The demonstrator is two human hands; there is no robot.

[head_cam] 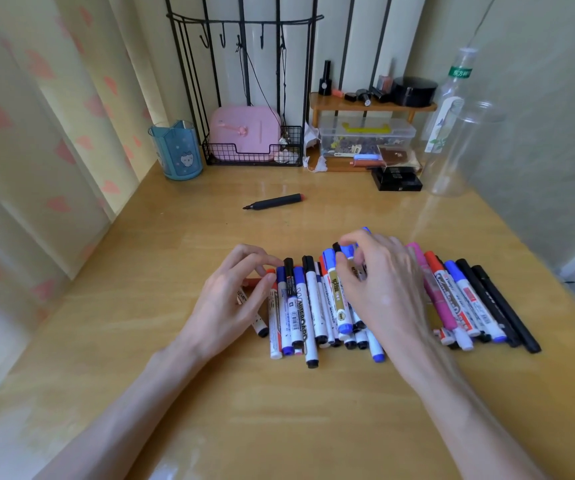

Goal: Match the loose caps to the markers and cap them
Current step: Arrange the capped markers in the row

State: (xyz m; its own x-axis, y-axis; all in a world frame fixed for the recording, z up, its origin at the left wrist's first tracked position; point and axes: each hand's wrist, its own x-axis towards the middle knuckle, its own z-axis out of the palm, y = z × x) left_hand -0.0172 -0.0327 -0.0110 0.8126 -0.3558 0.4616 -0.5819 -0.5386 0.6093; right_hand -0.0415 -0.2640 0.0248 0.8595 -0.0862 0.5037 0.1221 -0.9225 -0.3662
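A row of markers (310,306) is laid side by side across the middle of the table (279,410), most of them white-barrelled with blue, black or red ends. A pink one (435,296) and two black pens (500,306) are seen towards the right end. The right hand (379,289) is held over the middle of the row with its fingers curled. A blue cap (348,251) is pinched between its thumb and forefinger, just above the far ends of the markers. The left hand (234,296) is rested on the left end of the row, fingers bent, with thumb and fingertips touching the markers there; whether anything is actually gripped cannot be told. One uncapped black marker (274,201) is left lying well apart from the row, further back on the table, its tip pointed left. Along the back edge a blue cup (177,150), a wire basket (254,157) with a pink case (244,133) in it, a clear box (365,136) under a small shelf (372,105), and a clear bottle (452,98) are ranged.
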